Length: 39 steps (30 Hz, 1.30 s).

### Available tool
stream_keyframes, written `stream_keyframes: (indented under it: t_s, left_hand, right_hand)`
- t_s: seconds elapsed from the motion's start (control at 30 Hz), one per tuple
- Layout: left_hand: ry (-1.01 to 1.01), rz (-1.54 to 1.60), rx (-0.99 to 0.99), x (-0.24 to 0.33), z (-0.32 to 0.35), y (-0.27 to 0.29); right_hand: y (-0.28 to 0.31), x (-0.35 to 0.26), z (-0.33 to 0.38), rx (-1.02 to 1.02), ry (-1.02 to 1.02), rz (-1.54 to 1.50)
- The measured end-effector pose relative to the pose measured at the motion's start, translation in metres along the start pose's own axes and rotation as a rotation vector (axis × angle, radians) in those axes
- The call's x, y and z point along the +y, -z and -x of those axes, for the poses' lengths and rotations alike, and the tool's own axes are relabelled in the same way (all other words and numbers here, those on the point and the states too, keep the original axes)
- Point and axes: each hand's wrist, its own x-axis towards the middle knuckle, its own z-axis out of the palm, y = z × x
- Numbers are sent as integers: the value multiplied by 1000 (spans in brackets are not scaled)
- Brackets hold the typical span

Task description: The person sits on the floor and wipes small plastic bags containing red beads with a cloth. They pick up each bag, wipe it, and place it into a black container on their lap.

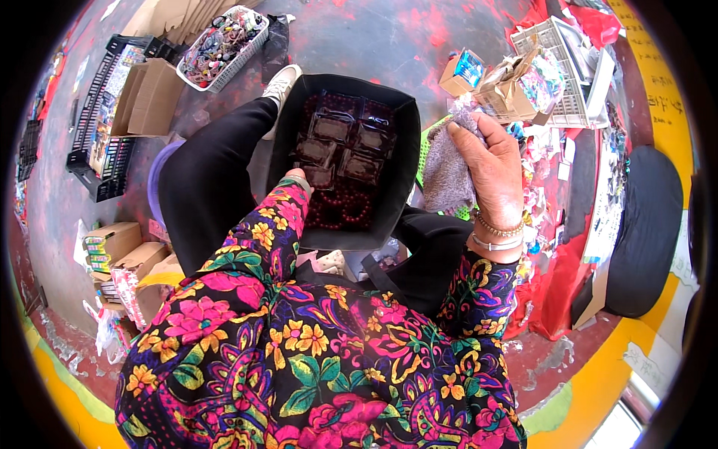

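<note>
1. 2 hands in the head view, both coming out of loud floral sleeves, and a black fabric box [404, 150] sits on the person's lap between them.
2. Left hand [298, 179] is reaching down into the box at its near left side. Only the knuckles poke out past the cuff, so honestly can't tell if the fingers are spread or curled around anything.
3. Inside the box there's a bunch of clear plastic packets [340, 146] with dark red stuff in them, laid roughly in 2 rows, and loose dark red beads [345, 209] piled at the near end, right beside that left hand.
4. Right hand [490, 168] is up just outside the box's right wall, fingers pinched closed on a grey fuzzy cloth [447, 173] that hangs down from the grip. Bracelets [499, 230] on that wrist, 1 beaded, 1 plain.
5. Around the edges: a white plastic basket [223, 41] full of small colourful trinkets at top left, next to an open cardboard box [153, 93] and a black crate [105, 120].
6. Top right has a white crate [572, 71] with torn cardboard and packaging spilling near it, on a paint-splotched floor.
7. Lower left, a few small cardboard cartons [123, 251] stacked near the person's black trouser leg [202, 179].
</note>
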Motion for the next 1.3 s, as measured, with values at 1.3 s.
stream_keyframes:
  t_s: [1.3]
  left_hand:
    - [-533,-951,224,3,20,-5]
  right_hand:
    - [-6,-5,5,-46,-41,38]
